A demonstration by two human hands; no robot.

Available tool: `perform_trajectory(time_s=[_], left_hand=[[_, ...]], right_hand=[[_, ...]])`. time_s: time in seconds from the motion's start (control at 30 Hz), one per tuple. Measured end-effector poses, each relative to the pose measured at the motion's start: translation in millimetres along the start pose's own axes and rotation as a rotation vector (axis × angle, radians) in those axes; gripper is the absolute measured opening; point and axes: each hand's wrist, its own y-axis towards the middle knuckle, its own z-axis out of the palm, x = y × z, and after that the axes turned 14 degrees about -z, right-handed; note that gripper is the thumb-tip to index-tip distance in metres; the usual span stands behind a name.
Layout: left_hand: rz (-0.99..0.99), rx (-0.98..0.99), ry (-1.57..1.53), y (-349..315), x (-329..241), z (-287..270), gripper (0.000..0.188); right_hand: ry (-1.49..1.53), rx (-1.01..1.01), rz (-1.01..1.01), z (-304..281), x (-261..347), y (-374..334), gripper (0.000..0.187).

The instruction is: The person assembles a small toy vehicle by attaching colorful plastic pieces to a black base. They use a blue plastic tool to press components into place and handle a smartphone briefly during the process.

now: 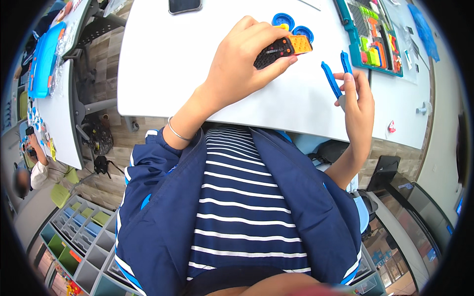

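Over the white table (168,64), my left hand (242,59) is closed around a toy brick model (299,44) of black and orange pieces. Two blue wheels (283,20) lie just beyond it, beside a small yellow piece; whether they are joined to the model I cannot tell. To the right, my right hand (359,96) grips a plier-like tool (331,79) with two blue arms. Those arms point away from me, spread apart, and a grey part of it shows near my palm. My fingers partly cover both held things.
A teal case (351,37) of colourful bricks stands at the far right, with a blue plastic bag (423,32) beyond it. At the far edge lies a phone (185,5). Another person's arm (37,148) reaches to a table at left. A small red-and-white piece (391,127) lies at right.
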Motion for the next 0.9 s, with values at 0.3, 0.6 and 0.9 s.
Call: perform_trajectory(time_s=[0.3, 0.6, 0.9], left_hand=[[0.032, -0.01, -0.004, -2.3, 0.9, 0.8, 0.036], [0.103, -0.006, 0.011, -8.8, -6.7, 2.8, 0.042], [0.147, -0.022, -0.043, -12.4, -10.0, 7.8, 0.04]], right_hand=[[0.469, 0.155, -0.134, -37.7, 28.4, -9.5, 0.02], [0.096, 0.397, -0.256, -39.7, 56.6, 5.5, 0.026], [-0.3, 0.489, -0.576, -40.8, 82.4, 24.5, 0.018]])
